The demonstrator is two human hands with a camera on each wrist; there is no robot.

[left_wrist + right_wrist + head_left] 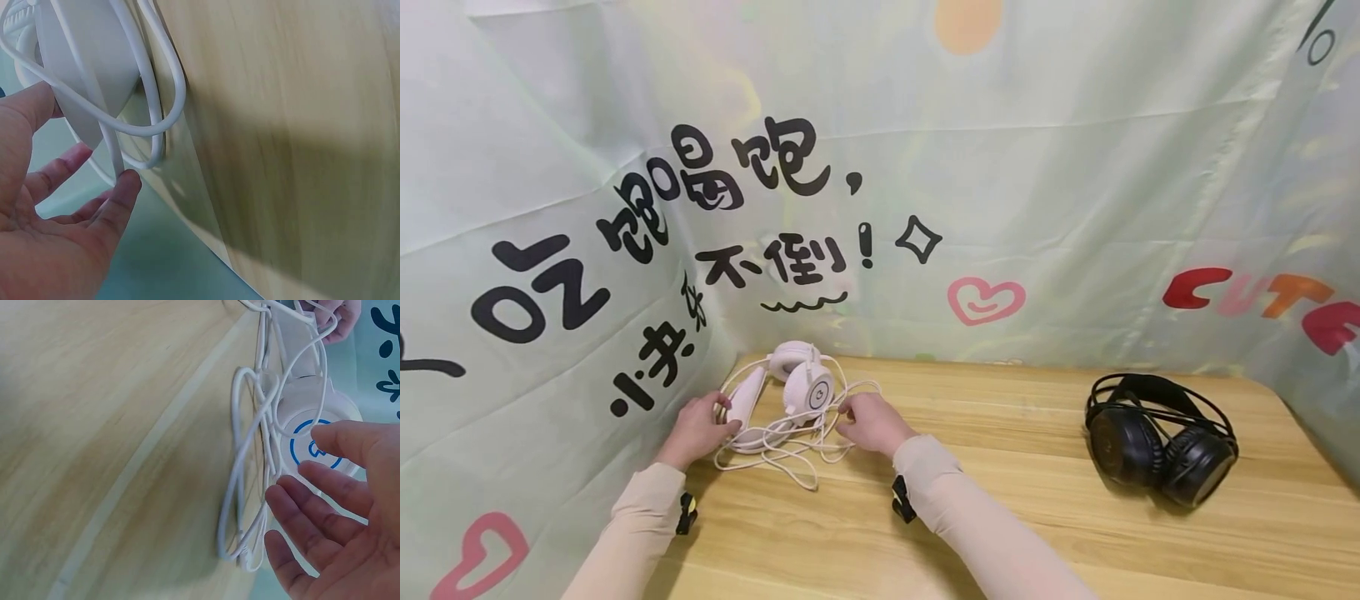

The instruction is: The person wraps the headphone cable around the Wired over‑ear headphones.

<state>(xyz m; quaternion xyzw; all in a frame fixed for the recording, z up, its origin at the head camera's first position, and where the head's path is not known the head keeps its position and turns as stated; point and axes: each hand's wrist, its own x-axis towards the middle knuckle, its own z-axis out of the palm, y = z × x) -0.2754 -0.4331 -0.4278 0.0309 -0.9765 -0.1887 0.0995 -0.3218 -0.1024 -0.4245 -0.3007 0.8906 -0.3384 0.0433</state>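
Observation:
White over-ear headphones [808, 387] lie at the back left of the table, with their white cable [808, 479] in loose loops around and in front of them. My left hand [698, 429] is at the left edge of the headband [94, 56]; its thumb and fingertips touch there, and one fingertip meets the cable. Beside the other side, my right hand [874, 421] is close to the cable loops. The right wrist view shows this hand's fingers [300, 519] loosely bent and spread near an ear cup [322, 415] with a blue ring logo, holding nothing.
Black headphones [1161, 446] lie on the right part of the wooden table [970, 483]. Printed cloth [1060, 208] hangs behind the table and along its left and right sides, close to my left hand.

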